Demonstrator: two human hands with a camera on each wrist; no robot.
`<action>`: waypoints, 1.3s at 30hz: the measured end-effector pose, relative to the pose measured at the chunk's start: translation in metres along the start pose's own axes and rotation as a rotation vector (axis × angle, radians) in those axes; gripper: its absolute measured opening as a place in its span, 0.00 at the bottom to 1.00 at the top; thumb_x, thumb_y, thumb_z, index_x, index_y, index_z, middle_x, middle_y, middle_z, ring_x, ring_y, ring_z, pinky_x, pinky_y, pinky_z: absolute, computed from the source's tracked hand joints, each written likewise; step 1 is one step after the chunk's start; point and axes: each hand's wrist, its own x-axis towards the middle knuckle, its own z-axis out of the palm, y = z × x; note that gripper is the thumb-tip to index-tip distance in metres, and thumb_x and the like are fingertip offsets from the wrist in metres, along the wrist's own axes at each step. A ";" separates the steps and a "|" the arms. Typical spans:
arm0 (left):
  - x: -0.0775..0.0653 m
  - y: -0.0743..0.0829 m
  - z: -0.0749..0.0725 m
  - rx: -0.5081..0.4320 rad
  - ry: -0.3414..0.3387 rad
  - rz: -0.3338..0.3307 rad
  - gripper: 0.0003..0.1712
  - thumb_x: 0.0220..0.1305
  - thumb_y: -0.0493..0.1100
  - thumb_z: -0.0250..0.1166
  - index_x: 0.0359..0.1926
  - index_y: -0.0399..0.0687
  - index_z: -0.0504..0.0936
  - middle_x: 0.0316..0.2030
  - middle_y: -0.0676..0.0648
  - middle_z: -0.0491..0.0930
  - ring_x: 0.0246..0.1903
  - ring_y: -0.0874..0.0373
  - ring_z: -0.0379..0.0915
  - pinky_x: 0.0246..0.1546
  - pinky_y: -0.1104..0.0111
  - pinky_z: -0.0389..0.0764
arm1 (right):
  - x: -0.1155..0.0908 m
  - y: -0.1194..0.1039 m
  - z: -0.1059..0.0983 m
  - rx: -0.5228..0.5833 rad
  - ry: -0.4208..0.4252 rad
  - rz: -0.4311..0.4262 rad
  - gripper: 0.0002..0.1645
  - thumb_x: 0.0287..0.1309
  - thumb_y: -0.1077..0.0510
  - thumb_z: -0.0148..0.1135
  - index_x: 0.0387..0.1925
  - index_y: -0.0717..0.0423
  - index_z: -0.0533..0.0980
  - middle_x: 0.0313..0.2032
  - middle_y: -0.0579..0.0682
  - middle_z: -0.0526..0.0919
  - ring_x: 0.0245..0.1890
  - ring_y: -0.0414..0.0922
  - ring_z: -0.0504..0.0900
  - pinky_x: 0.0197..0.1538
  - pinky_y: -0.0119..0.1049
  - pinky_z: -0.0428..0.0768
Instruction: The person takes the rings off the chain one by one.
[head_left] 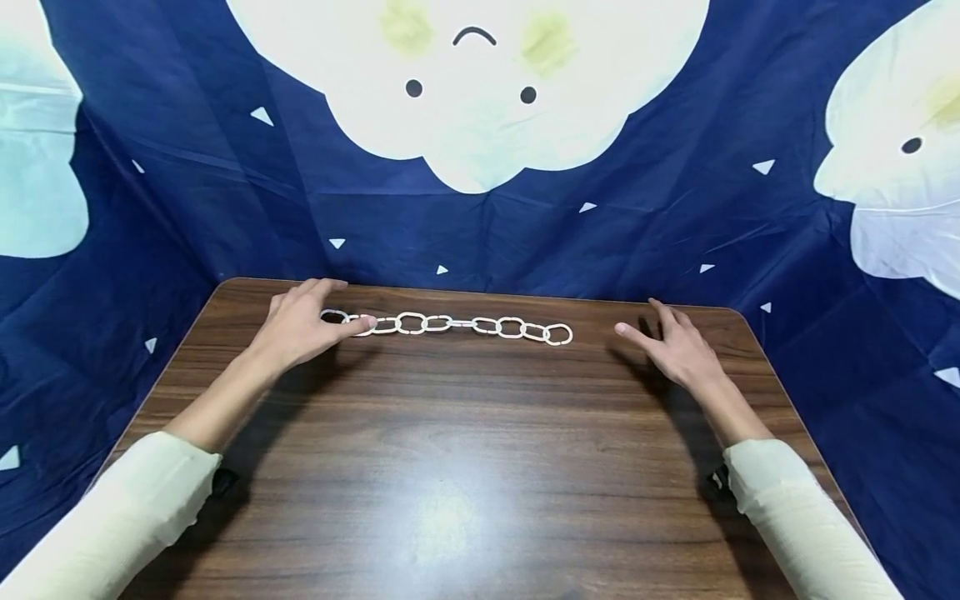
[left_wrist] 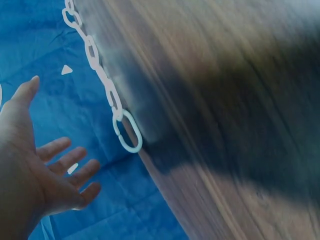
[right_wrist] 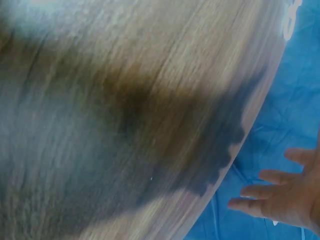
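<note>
A chain of white oval plastic links point(head_left: 410, 323) lies stretched from left to right along the far part of the brown wooden table. My left hand point(head_left: 303, 321) is over the chain's left end, fingers spread, its thumb overlapping some links in the head view. In the left wrist view that hand point(left_wrist: 40, 170) shows an empty palm, and the end link point(left_wrist: 129, 132) lies apart from the fingers. Past the chain's right end link point(head_left: 558, 335), my right hand point(head_left: 681, 350) hovers with thumb and fingers apart, holding nothing. The right wrist view shows its fingers point(right_wrist: 250, 192) loosely extended.
The wooden table point(head_left: 480, 417) has rounded far corners and a bright glare spot near its front. Behind and beside it hangs a dark blue cloth point(head_left: 480, 225) with white clouds and small triangles. Both forearms cast shadows on the tabletop.
</note>
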 end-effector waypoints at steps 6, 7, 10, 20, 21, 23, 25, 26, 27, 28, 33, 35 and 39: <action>0.004 0.007 0.010 -0.016 0.007 0.016 0.59 0.67 0.79 0.71 0.80 0.40 0.73 0.78 0.28 0.73 0.79 0.22 0.64 0.77 0.30 0.60 | 0.000 -0.004 0.000 0.020 0.025 -0.018 0.70 0.70 0.11 0.50 0.93 0.52 0.48 0.88 0.74 0.52 0.84 0.78 0.58 0.79 0.81 0.63; 0.004 0.008 0.012 -0.015 0.011 0.022 0.59 0.67 0.79 0.71 0.79 0.39 0.74 0.78 0.28 0.73 0.79 0.23 0.65 0.77 0.31 0.60 | 0.000 -0.004 0.000 0.021 0.025 -0.019 0.70 0.70 0.11 0.50 0.93 0.52 0.48 0.88 0.74 0.52 0.84 0.78 0.58 0.79 0.81 0.63; 0.006 0.012 0.016 -0.015 0.015 0.036 0.58 0.67 0.79 0.71 0.78 0.39 0.75 0.77 0.29 0.75 0.78 0.23 0.66 0.76 0.31 0.61 | 0.000 -0.005 0.001 0.024 0.025 -0.021 0.70 0.70 0.11 0.51 0.93 0.52 0.48 0.88 0.74 0.52 0.85 0.78 0.58 0.79 0.80 0.63; 0.012 0.024 0.023 -0.046 0.010 0.066 0.45 0.69 0.68 0.75 0.71 0.38 0.83 0.69 0.32 0.83 0.74 0.30 0.73 0.76 0.33 0.62 | 0.002 -0.011 0.005 0.045 0.033 -0.035 0.70 0.70 0.12 0.53 0.92 0.53 0.49 0.88 0.73 0.54 0.86 0.76 0.58 0.81 0.78 0.63; 0.012 0.025 0.024 -0.049 0.013 0.072 0.44 0.69 0.68 0.75 0.71 0.39 0.83 0.68 0.33 0.84 0.73 0.31 0.74 0.75 0.34 0.62 | 0.002 -0.011 0.005 0.044 0.033 -0.036 0.70 0.70 0.12 0.53 0.92 0.53 0.49 0.88 0.74 0.54 0.85 0.76 0.58 0.81 0.78 0.63; 0.013 0.027 0.026 -0.054 0.023 0.086 0.43 0.69 0.67 0.76 0.69 0.39 0.84 0.66 0.34 0.86 0.72 0.32 0.76 0.74 0.34 0.64 | 0.003 -0.012 0.006 0.045 0.038 -0.041 0.71 0.70 0.12 0.55 0.92 0.54 0.50 0.87 0.74 0.54 0.85 0.76 0.58 0.81 0.78 0.63; 0.014 0.030 0.028 -0.056 0.033 0.098 0.42 0.69 0.67 0.76 0.69 0.39 0.85 0.65 0.35 0.86 0.71 0.33 0.77 0.73 0.35 0.65 | 0.003 -0.013 0.007 0.046 0.048 -0.048 0.71 0.69 0.13 0.56 0.92 0.54 0.51 0.87 0.73 0.55 0.85 0.76 0.59 0.81 0.78 0.64; 0.015 0.031 0.029 -0.057 0.038 0.102 0.42 0.68 0.67 0.76 0.68 0.39 0.85 0.65 0.35 0.87 0.70 0.34 0.78 0.73 0.35 0.65 | 0.003 -0.013 0.008 0.046 0.053 -0.050 0.71 0.69 0.13 0.56 0.91 0.54 0.52 0.87 0.73 0.56 0.85 0.76 0.60 0.80 0.78 0.65; 0.016 0.032 0.030 -0.060 0.041 0.106 0.42 0.68 0.66 0.77 0.68 0.39 0.86 0.65 0.35 0.87 0.70 0.34 0.78 0.73 0.35 0.66 | 0.003 -0.014 0.008 0.046 0.057 -0.052 0.70 0.69 0.13 0.57 0.91 0.54 0.52 0.87 0.73 0.56 0.84 0.76 0.61 0.80 0.78 0.65; 0.016 0.034 0.031 -0.063 0.044 0.108 0.42 0.68 0.66 0.77 0.68 0.39 0.86 0.64 0.36 0.87 0.70 0.34 0.78 0.74 0.34 0.66 | 0.003 -0.014 0.009 0.046 0.062 -0.055 0.70 0.69 0.13 0.58 0.91 0.54 0.53 0.87 0.73 0.57 0.84 0.76 0.61 0.80 0.78 0.66; 0.017 0.040 0.038 -0.087 0.044 0.105 0.39 0.68 0.64 0.78 0.67 0.40 0.86 0.64 0.37 0.87 0.69 0.32 0.79 0.73 0.34 0.70 | 0.003 -0.014 0.010 0.036 0.065 -0.069 0.67 0.69 0.16 0.62 0.90 0.54 0.56 0.86 0.73 0.59 0.83 0.76 0.63 0.79 0.77 0.67; 0.017 0.042 0.040 -0.097 0.044 0.105 0.38 0.68 0.63 0.78 0.66 0.41 0.86 0.65 0.37 0.87 0.69 0.31 0.79 0.72 0.35 0.72 | 0.003 -0.014 0.010 0.032 0.059 -0.074 0.67 0.70 0.18 0.63 0.90 0.54 0.56 0.85 0.74 0.60 0.83 0.76 0.63 0.79 0.77 0.68; 0.017 0.046 0.044 -0.112 0.041 0.114 0.36 0.68 0.61 0.79 0.65 0.40 0.87 0.66 0.37 0.86 0.70 0.30 0.79 0.73 0.35 0.74 | 0.004 -0.014 0.011 0.024 0.041 -0.080 0.66 0.70 0.19 0.64 0.89 0.56 0.57 0.85 0.75 0.61 0.83 0.76 0.63 0.78 0.77 0.68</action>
